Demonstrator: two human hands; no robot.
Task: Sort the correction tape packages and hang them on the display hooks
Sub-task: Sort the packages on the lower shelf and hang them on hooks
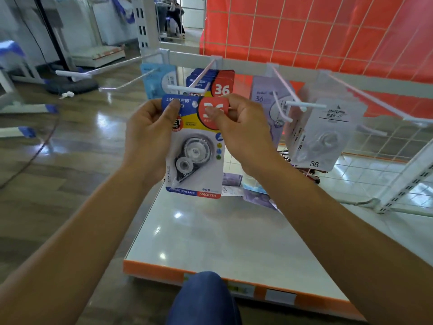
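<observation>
A blue, red and yellow correction tape package [195, 158] hangs upright between my hands, just in front of the tip of the middle hook [201, 77]. My left hand [150, 134] pinches its top left corner and my right hand [239, 132] pinches its top right corner. Behind it, several matching red-and-blue packages [218, 84] hang on that hook. A light blue package [158, 82] hangs on the hook to the left. Purple packages [264, 97] and white packages [328, 134] hang on the hooks to the right.
A white shelf board [210, 235] with an orange front edge lies below the hooks. Loose packages [255, 193] lie at its back. An orange wire grid panel [328, 26] stands behind. An empty hook [112, 66] sticks out far left. My knee [206, 299] is at the bottom.
</observation>
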